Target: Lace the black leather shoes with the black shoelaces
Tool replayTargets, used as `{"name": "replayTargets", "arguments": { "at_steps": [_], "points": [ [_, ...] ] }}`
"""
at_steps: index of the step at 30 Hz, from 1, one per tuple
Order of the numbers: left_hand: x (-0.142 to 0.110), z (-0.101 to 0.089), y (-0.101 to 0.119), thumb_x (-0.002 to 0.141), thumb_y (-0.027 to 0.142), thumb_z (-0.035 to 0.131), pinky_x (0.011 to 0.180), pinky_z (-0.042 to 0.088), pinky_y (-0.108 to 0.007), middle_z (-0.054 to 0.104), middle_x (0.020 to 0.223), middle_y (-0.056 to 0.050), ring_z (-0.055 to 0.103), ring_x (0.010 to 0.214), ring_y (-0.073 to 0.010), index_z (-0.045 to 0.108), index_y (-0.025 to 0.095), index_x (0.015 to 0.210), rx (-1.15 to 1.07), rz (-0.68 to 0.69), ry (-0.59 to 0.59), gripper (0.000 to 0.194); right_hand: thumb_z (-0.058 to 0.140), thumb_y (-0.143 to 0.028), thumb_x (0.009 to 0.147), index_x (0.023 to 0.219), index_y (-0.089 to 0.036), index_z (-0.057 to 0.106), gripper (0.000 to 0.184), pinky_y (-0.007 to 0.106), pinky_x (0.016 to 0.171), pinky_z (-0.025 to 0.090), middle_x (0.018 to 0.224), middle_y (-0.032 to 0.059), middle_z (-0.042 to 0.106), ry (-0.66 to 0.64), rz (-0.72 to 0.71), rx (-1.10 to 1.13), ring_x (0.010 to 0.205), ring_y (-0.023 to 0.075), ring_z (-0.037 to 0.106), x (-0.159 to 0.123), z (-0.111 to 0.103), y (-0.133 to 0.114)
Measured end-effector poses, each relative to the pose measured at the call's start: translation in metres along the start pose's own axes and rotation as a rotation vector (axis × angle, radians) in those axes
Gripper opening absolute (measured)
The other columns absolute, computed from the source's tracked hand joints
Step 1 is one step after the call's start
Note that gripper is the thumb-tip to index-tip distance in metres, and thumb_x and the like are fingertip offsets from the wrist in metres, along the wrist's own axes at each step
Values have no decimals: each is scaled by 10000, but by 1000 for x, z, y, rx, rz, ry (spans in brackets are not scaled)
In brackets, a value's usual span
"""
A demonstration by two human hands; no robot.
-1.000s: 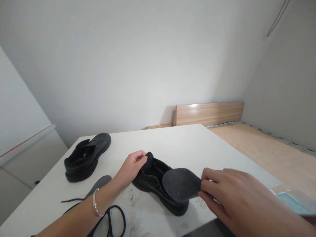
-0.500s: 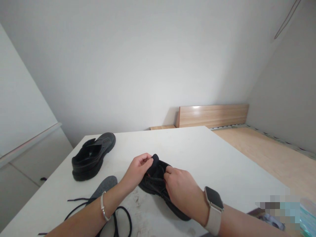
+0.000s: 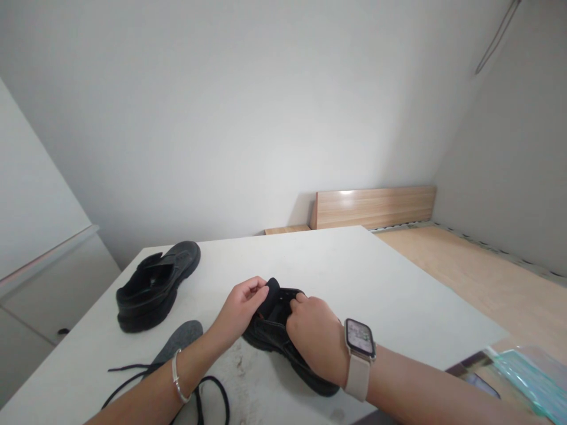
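A black lace-up shoe (image 3: 269, 333) lies on the white table in front of me, with no lace visible in it. My left hand (image 3: 241, 304) pinches the shoe's raised black tongue (image 3: 270, 291) between thumb and fingers. Curled over the shoe's opening is my right hand (image 3: 316, 333), its fingertips reaching inside the edge and partly hidden. Beneath my left forearm, a grey insole (image 3: 181, 337) and a loose black shoelace (image 3: 224, 392) rest on the table. The matching black shoe (image 3: 153, 295) stands at the far left, its tongue lifted.
The white table (image 3: 390, 295) has dirt smudges (image 3: 239, 366) beside the shoe. At its lower right corner lie a clear and teal plastic packet (image 3: 531, 378) and a dark flat object. A wooden headboard (image 3: 376, 208) and a bed base (image 3: 465, 260) stand beyond the right edge.
The view has shifted slightly, so everything sits a little further left. My right hand has turned a little at the shoe's opening, and the watch face has lit up. The left hand still pinches the tongue.
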State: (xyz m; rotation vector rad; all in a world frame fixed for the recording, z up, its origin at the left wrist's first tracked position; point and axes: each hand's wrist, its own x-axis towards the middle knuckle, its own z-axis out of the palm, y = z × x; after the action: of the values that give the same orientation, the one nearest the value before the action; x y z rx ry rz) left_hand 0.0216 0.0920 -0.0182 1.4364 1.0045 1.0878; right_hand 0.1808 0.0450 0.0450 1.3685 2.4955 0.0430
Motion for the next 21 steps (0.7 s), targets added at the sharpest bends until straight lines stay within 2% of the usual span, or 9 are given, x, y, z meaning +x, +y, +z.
{"name": "replayTargets", "arguments": {
  "at_steps": [3,7,11,15,21],
  "points": [
    [0,0,1,788,526,655,547,343,-231,469,624,40,429,599,-129,565,174,701,1,1,-3,374,456,-21,935,1063,-67,722,298,364,730,519,1068,204,695,-25,61,-25,1004,299,629,7,3,-9],
    [0,0,2,787,542,659,548,368,-233,495,633,33,453,601,-136,582,171,718,0,-4,-19,385,486,-72,933,1094,-40,697,268,392,725,506,998,219,681,-20,76,-100,957,321,621,14,10,-14],
    [0,0,1,788,544,660,550,379,-235,511,642,31,466,603,-139,593,168,738,-2,-7,-23,385,503,-52,908,1027,-42,712,240,388,681,514,956,222,684,5,68,-84,927,324,638,15,12,-13],
    [0,0,1,793,534,653,560,359,-234,485,633,37,444,608,-133,575,169,717,0,6,-17,381,503,-47,925,947,-90,727,229,310,647,521,947,184,713,28,13,-24,862,255,682,7,7,-7],
    [0,0,-1,788,527,642,563,336,-236,453,623,44,418,597,-129,535,178,684,10,20,-11,380,524,-76,936,850,-91,725,219,255,695,529,849,165,732,76,-57,43,785,203,715,-3,-2,4]
  ]
}}
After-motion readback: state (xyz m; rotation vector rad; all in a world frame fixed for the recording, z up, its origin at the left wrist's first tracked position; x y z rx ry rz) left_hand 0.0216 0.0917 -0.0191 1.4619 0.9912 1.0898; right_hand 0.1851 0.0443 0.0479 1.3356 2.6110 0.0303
